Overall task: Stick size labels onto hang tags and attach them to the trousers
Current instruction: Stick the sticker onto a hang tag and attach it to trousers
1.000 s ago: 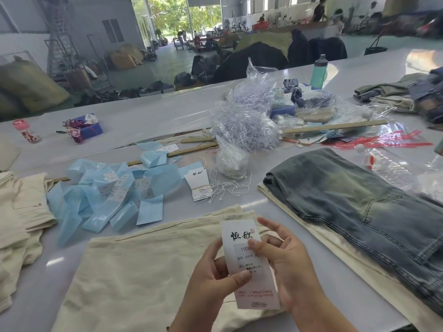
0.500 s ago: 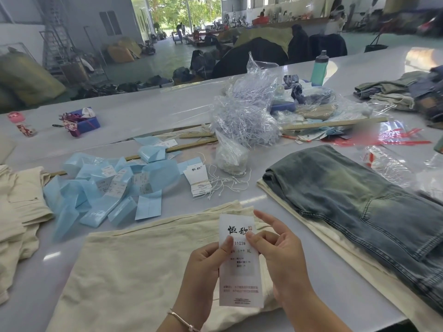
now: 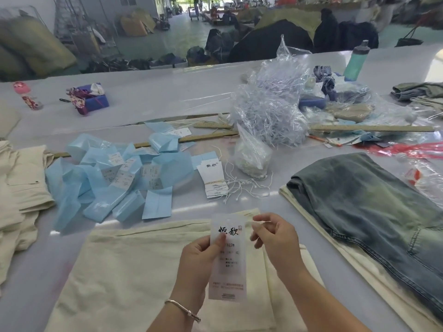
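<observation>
Hang tag (image 3: 229, 257) above trousers (image 3: 134, 279); wrappers (image 3: 115, 178) behind (left), jeans (image 3: 374, 202) right.
</observation>
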`<control>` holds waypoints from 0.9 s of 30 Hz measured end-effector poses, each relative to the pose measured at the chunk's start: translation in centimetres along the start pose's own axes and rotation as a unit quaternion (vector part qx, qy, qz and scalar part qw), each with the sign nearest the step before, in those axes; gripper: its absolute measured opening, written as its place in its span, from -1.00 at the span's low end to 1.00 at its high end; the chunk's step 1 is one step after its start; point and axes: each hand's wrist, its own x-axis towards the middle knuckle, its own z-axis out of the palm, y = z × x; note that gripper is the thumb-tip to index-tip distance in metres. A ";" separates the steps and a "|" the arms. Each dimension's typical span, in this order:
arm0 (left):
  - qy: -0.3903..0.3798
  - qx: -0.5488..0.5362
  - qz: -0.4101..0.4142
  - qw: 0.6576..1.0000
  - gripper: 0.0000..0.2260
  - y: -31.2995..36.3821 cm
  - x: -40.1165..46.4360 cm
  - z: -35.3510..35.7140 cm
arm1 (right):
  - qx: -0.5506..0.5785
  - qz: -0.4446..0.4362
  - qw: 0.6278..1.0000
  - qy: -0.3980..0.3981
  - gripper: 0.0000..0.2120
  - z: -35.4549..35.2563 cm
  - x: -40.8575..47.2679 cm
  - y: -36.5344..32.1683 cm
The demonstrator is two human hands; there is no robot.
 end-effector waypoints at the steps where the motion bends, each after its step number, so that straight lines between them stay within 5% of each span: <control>1: 0.012 -0.009 -0.008 1.000 -0.77 0.0 1.0 -0.5 | -0.044 -0.011 0.999 0.013 -0.90 0.3 1.7 0.4; 8: 0.043 -0.017 -0.019 0.999 -0.90 0.3 6.6 -3.2 | -0.396 -0.083 0.914 -0.039 -0.80 2.8 12.8 1.5; 12: 0.056 -0.049 -0.014 0.997 -0.85 1.0 9.4 -4.4 | -0.563 -0.083 0.813 -0.127 -0.77 4.5 16.9 2.1; 19: -0.003 -0.039 -0.034 0.999 -0.86 1.2 11.9 -4.3 | -0.586 -0.083 0.784 -0.187 -0.88 5.3 18.7 3.0; 21: -0.021 -0.057 -0.055 0.997 -0.80 1.0 12.0 -3.3 | -0.571 -0.084 0.795 -0.185 -0.86 5.5 18.6 2.8; 25: -0.036 -0.156 -0.129 0.979 -0.63 0.6 12.2 -1.4 | -0.323 -0.039 0.936 -0.130 -0.91 5.5 17.2 1.1; 27: -0.063 -0.205 -0.162 0.963 -0.64 0.8 11.9 -0.4 | -0.172 -0.011 0.977 -0.125 -0.83 5.4 15.7 -0.3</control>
